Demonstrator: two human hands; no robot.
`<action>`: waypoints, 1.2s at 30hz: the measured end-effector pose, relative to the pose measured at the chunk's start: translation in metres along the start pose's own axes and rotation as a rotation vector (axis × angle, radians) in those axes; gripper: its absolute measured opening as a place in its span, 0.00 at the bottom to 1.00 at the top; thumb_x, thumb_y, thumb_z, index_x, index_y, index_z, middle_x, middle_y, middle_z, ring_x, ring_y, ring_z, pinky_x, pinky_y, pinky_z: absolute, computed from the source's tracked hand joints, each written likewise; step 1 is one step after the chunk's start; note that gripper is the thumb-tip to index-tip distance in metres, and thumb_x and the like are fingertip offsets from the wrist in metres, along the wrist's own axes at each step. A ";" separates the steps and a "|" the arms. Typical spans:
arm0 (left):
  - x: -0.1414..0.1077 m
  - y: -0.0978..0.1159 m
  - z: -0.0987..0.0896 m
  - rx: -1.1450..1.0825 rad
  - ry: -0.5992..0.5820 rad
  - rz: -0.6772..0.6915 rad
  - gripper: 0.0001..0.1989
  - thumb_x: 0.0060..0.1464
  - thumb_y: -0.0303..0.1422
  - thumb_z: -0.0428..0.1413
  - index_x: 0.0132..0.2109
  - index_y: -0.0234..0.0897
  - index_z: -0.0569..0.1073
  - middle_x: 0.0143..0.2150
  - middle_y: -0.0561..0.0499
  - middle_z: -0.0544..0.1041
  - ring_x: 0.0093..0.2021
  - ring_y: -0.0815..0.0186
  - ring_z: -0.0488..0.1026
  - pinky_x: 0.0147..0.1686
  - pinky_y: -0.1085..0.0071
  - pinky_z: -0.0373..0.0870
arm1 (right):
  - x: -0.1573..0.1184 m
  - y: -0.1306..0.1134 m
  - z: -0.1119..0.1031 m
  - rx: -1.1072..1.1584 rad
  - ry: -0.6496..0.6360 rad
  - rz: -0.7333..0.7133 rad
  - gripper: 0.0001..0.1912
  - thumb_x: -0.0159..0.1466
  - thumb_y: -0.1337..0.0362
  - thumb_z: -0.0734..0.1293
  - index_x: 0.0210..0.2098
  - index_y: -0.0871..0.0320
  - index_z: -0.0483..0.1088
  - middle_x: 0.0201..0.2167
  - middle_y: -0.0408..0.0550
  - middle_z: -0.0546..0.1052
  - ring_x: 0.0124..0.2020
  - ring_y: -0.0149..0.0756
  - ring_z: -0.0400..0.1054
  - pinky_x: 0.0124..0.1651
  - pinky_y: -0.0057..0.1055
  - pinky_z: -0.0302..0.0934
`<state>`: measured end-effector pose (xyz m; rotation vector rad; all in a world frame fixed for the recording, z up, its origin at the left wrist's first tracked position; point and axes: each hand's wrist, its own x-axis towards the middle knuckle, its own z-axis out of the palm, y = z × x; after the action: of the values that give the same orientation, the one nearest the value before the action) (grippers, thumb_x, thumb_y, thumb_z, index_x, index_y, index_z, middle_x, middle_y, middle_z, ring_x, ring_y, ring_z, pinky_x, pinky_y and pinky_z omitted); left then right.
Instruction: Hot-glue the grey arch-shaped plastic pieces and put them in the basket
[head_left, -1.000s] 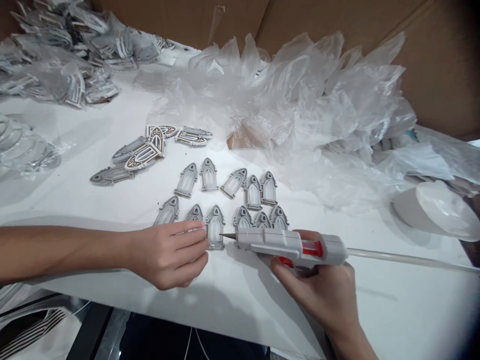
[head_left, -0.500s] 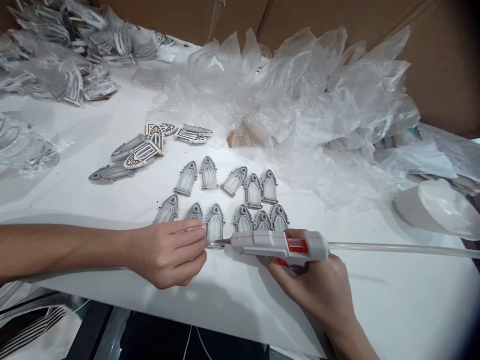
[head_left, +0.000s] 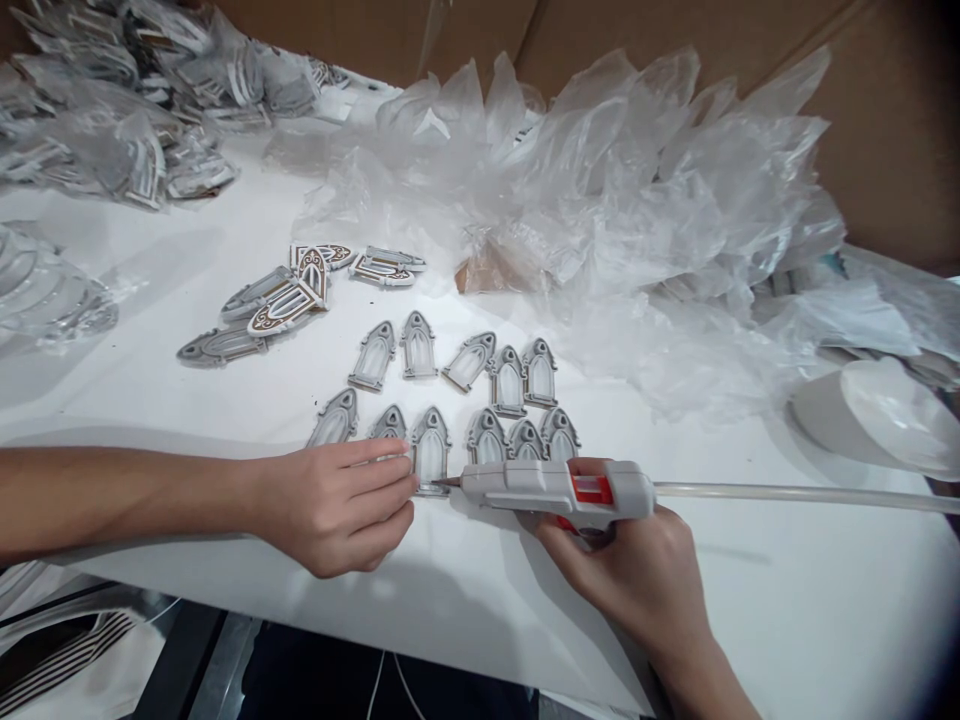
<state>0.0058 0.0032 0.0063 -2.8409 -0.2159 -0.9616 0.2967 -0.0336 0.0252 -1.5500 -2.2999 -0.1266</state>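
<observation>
My right hand (head_left: 630, 570) is wrapped round a white and red hot glue gun (head_left: 555, 490), with a long clear glue stick (head_left: 787, 491) out of its back. The gun's nozzle points left and meets the lower edge of a small grey arched window piece (head_left: 430, 450) lying flat. At that piece's left edge rest the closed fingertips of my left hand (head_left: 345, 508); its thumb is hidden. Another arched piece (head_left: 388, 422) is partly covered by the left hand. Several like pieces lie in two rough rows, among them a tilted one (head_left: 470, 361).
Brown and white arched pieces (head_left: 289, 305) lie in a loose pile to the left. Crumpled clear plastic bags (head_left: 600, 200) cover the back, beside a heap of bagged pieces (head_left: 150, 110). A white cup-like container (head_left: 870, 415) lies at right; clear plastic rings (head_left: 49, 285) at left.
Hardly anything moves. The back of the glue gun has shifted very slightly, with its nozzle still at the same arched piece; my left hand stays in place.
</observation>
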 end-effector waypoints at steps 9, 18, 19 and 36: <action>0.000 0.001 0.000 0.014 -0.011 -0.001 0.06 0.52 0.29 0.54 0.33 0.31 0.75 0.35 0.44 0.79 0.37 0.62 0.77 0.47 0.61 0.77 | -0.003 0.000 0.000 -0.015 -0.021 0.029 0.13 0.59 0.57 0.62 0.38 0.60 0.68 0.16 0.38 0.70 0.15 0.29 0.65 0.18 0.22 0.56; -0.001 0.001 0.001 0.004 -0.011 -0.001 0.06 0.50 0.29 0.55 0.33 0.30 0.76 0.35 0.44 0.79 0.37 0.61 0.77 0.46 0.62 0.77 | -0.004 0.002 0.003 -0.040 -0.020 0.022 0.13 0.58 0.58 0.63 0.37 0.61 0.69 0.16 0.40 0.71 0.14 0.30 0.65 0.18 0.23 0.56; -0.001 0.001 0.000 0.004 -0.011 -0.001 0.06 0.49 0.29 0.55 0.33 0.30 0.76 0.35 0.44 0.79 0.37 0.61 0.77 0.46 0.62 0.77 | -0.004 0.002 0.003 -0.039 -0.018 0.021 0.13 0.58 0.58 0.63 0.37 0.61 0.69 0.16 0.40 0.70 0.14 0.30 0.65 0.18 0.23 0.56; -0.002 0.002 0.000 0.020 -0.024 -0.002 0.05 0.51 0.29 0.55 0.33 0.31 0.75 0.35 0.45 0.79 0.38 0.62 0.77 0.48 0.62 0.77 | -0.005 0.009 0.001 -0.069 -0.036 0.040 0.13 0.59 0.56 0.61 0.33 0.61 0.68 0.15 0.41 0.69 0.14 0.31 0.64 0.18 0.25 0.55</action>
<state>0.0048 0.0011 0.0054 -2.8360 -0.2301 -0.9205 0.3064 -0.0341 0.0217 -1.6433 -2.3135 -0.1702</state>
